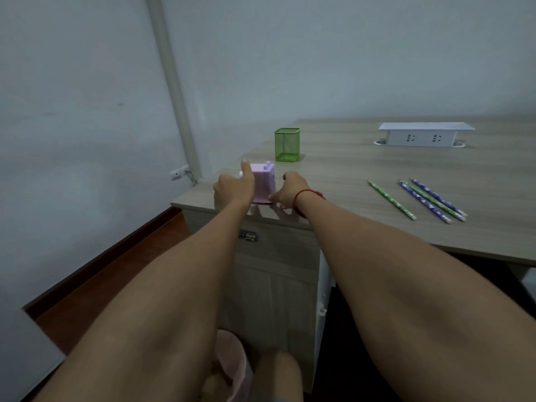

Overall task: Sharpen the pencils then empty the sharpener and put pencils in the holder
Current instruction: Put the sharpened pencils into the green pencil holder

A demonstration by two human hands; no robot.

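Observation:
A lilac crank pencil sharpener point(263, 181) stands near the desk's left front corner. My left hand point(233, 188) wraps its left side, thumb raised along the top edge. My right hand point(285, 191) pinches the sharpener's lower right corner, a red cord around the wrist. A green mesh pencil holder point(286, 144) stands just behind the sharpener, and I see nothing inside it. Several patterned pencils point(425, 200), green and blue, lie side by side on the desk to the right, apart from both hands.
The wooden desk point(348, 181) ends at a left edge beside the sharpener. A white socket box point(422, 134) sits at the back right. A pink bin point(232, 364) stands on the floor below, beside the desk's cabinet. Walls close off the left and back.

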